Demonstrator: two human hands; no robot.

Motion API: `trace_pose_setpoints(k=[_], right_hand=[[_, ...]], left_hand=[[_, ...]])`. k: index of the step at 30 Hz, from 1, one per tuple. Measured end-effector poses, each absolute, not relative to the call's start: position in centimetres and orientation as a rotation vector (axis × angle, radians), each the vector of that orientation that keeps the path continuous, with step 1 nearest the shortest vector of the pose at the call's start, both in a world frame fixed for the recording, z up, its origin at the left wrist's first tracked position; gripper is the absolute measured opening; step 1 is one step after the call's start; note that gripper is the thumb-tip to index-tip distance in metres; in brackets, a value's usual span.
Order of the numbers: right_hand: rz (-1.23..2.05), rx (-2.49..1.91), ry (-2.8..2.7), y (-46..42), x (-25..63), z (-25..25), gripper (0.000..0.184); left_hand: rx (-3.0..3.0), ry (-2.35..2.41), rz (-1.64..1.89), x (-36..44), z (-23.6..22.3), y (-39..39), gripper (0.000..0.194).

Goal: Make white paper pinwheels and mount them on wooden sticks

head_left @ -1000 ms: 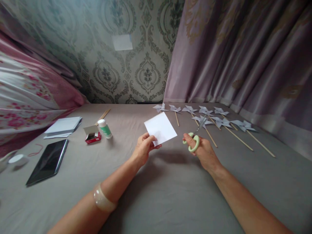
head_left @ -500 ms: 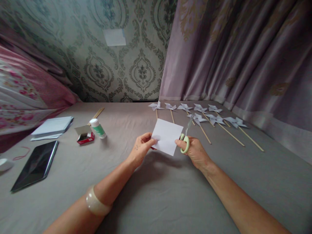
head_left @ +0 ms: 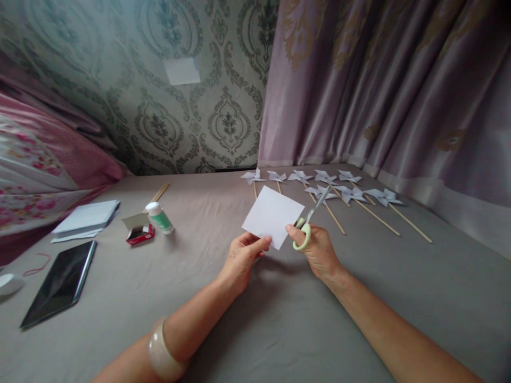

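Observation:
A square sheet of white paper (head_left: 272, 214) is held above the grey cloth, tilted so one corner points toward me. My left hand (head_left: 244, 255) pinches it near that lower corner, thumb on top. My right hand (head_left: 317, 247) has a pair of scissors (head_left: 305, 231) with pale green handles, its blades pointing up and to the right. The thumb of that hand is at the paper's right edge; whether it grips the sheet there I cannot tell. Beyond the paper lie several white paper pinwheels (head_left: 347, 196) on wooden sticks.
On the left are a glue stick (head_left: 160, 218), an open small red box (head_left: 139, 233), thin wooden sticks (head_left: 161, 192), a stack of paper (head_left: 85, 219) and a black tablet (head_left: 59, 284). A white roll (head_left: 10, 284) sits at the left edge. Curtains (head_left: 379, 80) hang at the right.
The paper has turned so that a corner now points toward me. My left hand has shifted from its left edge to the lower corner. The scissors' blades lean further right.

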State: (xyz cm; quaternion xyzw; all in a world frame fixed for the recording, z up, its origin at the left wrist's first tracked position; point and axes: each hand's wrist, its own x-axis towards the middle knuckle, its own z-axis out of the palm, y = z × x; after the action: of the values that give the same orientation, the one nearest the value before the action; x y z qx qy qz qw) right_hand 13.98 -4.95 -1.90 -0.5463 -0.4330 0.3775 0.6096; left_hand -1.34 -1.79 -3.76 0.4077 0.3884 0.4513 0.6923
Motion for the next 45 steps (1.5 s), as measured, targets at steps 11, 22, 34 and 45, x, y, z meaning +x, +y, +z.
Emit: trace_pose_setpoints(k=[11, 22, 34, 45], right_hand=[[1.083, -1.453, -1.798, -6.4, 13.4, -1.9, 0.056], [1.187, -1.406, -1.886, -6.9, 12.5, -1.8, 0.049], [1.201, -1.461, -1.787, -6.9, 12.3, -1.4, 0.053], [1.204, -1.51, -1.717, -6.9, 12.2, -1.3, 0.055]], left_hand=[[0.69, 0.903, 1.252, -2.6, -0.7, -0.1, 0.029], [0.718, 0.84, 1.223, -2.5, -0.4, -0.9, 0.025], [0.731, 0.826, 1.235, -2.3, -0.5, -0.9, 0.022], [0.728, 0.82, 1.244, -2.4, -0.5, -0.9, 0.025]])
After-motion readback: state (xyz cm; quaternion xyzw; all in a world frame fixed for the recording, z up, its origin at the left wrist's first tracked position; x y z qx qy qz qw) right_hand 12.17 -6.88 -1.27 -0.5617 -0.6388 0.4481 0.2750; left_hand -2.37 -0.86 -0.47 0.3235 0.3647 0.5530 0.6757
